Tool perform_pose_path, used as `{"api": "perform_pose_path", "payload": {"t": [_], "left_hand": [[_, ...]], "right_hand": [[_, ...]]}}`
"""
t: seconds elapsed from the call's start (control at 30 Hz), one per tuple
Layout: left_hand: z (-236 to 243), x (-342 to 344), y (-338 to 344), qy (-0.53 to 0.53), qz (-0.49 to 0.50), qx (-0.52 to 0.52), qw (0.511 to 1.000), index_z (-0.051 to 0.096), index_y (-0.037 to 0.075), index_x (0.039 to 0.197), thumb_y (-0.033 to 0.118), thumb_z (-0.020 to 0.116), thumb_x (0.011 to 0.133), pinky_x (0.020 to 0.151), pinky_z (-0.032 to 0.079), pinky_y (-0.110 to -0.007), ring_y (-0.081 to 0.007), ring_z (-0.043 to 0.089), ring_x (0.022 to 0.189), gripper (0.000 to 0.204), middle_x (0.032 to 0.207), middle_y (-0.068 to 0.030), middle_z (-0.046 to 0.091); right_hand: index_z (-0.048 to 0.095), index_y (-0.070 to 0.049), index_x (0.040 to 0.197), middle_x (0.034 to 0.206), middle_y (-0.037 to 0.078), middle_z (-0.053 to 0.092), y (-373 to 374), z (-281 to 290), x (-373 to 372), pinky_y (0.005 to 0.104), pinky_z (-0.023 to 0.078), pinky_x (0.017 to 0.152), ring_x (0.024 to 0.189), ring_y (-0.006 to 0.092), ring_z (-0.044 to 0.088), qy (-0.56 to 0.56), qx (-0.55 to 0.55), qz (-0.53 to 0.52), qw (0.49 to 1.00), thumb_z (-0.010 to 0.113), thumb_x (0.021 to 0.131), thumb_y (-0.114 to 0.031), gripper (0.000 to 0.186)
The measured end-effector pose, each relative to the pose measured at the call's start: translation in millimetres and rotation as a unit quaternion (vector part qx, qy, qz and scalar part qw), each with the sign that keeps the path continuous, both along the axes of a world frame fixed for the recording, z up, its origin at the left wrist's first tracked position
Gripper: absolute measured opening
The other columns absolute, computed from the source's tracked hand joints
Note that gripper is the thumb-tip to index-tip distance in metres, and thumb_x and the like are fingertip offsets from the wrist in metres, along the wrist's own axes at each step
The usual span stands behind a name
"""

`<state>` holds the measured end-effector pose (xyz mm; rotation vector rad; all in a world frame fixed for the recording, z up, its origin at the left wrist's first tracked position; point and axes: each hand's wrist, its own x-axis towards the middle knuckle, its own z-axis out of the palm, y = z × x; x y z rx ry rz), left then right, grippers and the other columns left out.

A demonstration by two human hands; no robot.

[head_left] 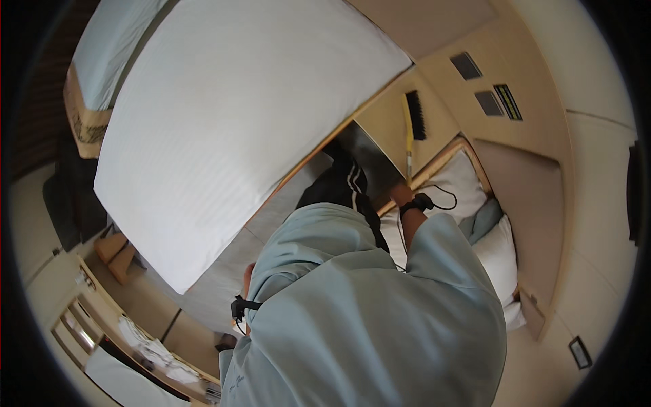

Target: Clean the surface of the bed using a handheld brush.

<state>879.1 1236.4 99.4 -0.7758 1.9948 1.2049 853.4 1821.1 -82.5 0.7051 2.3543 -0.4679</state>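
My right hand [400, 192] reaches down at the near edge of a wooden bedside shelf, with a black device strapped at its wrist. Next to it is the handle end of a yellow-handled brush [409, 129] with black bristles, which lies on the bedside shelf [380, 122]. The fingers are too dark and small to make out, so whether they touch the handle is unclear. My left hand [248, 277] hangs beside my body, mostly hidden by my pale green shirt. It also has a black wrist device [237, 308], and its nearest thing is the bed.
A bed with a white sheet [244, 115] fills the upper left. White pillows [498, 258] lie in a wood-edged seat on the right. Switch plates [488, 103] are on the headboard panel. A wooden desk with white cloths [152, 349] stands lower left. Grey floor [224, 268] shows beside the bed.
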Motion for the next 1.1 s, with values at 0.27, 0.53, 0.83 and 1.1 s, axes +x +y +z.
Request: {"api": "perform_pose_path", "payload": {"t": [0.27,0.53,0.83,1.1], "left_hand": [[-0.9,-52.7,33.8,-0.034,-0.056,0.014,0.998,0.059,-0.001,0.097,0.014,0.05,0.086,0.072,0.045,-0.027,-0.0135,0.056,0.078,0.021,0.086,-0.0071,0.062],[-4.2,-73.6,49.9,-0.055,-0.062,0.025,0.996,0.059,0.0,0.098,0.015,0.049,0.086,0.072,0.045,-0.027,-0.0133,0.056,0.078,0.021,0.085,-0.007,0.062],[-0.7,-78.0,58.8,-0.071,-0.064,0.017,0.995,0.059,0.0,0.098,0.015,0.049,0.087,0.072,0.045,-0.026,-0.0131,0.055,0.078,0.021,0.085,-0.0067,0.061],[7.6,-81.8,62.3,-0.082,-0.077,0.002,0.994,0.059,0.001,0.098,0.015,0.048,0.087,0.071,0.045,-0.026,-0.0129,0.055,0.078,0.021,0.085,-0.0066,0.061]], "right_hand": [[0.061,-0.002,0.083,0.078,0.017,0.061,99.5,23.8,74.4,0.05,0.046,0.072,0.085,0.0396,0.058,0.031,0.106,-0.089,0.99,0.051,0.077,-0.015,0.017],[0.058,0.006,0.092,0.091,0.029,0.06,109.7,11.4,78.7,0.044,0.047,0.08,0.091,0.0393,0.059,-0.101,-0.057,-0.37,0.922,0.047,0.071,-0.016,0.033],[0.053,-0.004,0.106,0.103,0.02,0.048,98.6,-1.7,112.4,0.0377,0.048,0.074,0.094,0.0311,0.053,-0.145,-0.181,-0.368,0.9,0.055,0.073,-0.021,0.037],[0.051,-0.005,0.102,0.086,0.011,0.052,66.7,23.5,87.8,0.0349,0.047,0.073,0.084,0.0247,0.054,-0.003,-0.158,-0.381,0.911,0.05,0.077,-0.019,0.028]]}}
